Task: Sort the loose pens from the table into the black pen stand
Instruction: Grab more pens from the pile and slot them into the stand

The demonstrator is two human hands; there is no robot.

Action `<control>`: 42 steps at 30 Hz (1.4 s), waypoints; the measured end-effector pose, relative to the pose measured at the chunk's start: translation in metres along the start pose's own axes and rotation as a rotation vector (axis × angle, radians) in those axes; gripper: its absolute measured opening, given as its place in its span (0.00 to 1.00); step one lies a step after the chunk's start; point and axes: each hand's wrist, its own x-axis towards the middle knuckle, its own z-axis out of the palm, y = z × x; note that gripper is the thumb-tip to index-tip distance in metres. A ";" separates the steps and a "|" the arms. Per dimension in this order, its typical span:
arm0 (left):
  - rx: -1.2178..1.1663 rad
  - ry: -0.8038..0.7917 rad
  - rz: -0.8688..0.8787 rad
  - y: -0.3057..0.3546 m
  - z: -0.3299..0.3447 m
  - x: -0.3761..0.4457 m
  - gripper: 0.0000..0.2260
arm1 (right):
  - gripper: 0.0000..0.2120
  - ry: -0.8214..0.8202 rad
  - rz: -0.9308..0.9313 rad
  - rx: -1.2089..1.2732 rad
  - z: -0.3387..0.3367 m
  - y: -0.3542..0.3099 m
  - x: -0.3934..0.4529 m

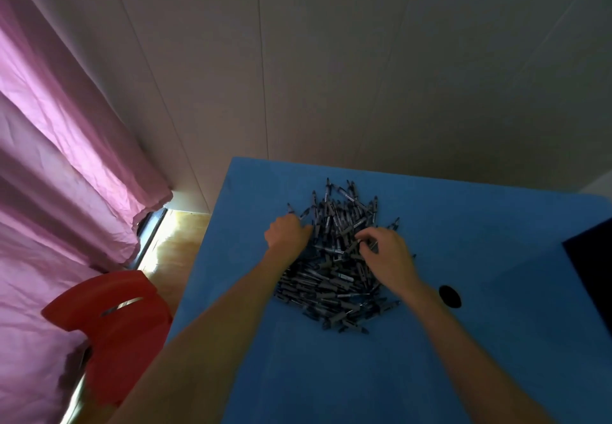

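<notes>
Left hand [287,232]: curled at the pile's left edge; whether pens are grasped cannot be told.
Right hand [385,251]: a pen pinched atop the pile.
Pens [334,278]: heaped mid-tabletop [331,374].
Risk: tangled neighbours may be dragged off.
Pen stand: not identified; possibly the dark object [592,278] right of the pile.

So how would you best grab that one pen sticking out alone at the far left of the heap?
By its free end, I'd say. That pen juts up and left beyond the pile of pens, so its tip lies clear on the blue table. Come from the left, where the left hand already sits, pinching across the barrel.
</notes>
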 end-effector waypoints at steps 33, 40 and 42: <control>0.179 -0.250 0.198 -0.088 -0.043 -0.005 0.12 | 0.09 0.016 -0.056 0.066 0.008 -0.018 -0.005; 0.066 -0.326 0.248 -0.106 -0.039 -0.004 0.14 | 0.08 0.013 -0.040 0.052 0.011 -0.014 -0.010; 0.012 -0.310 0.271 -0.108 -0.036 -0.003 0.10 | 0.09 0.009 -0.034 0.047 0.014 -0.014 -0.012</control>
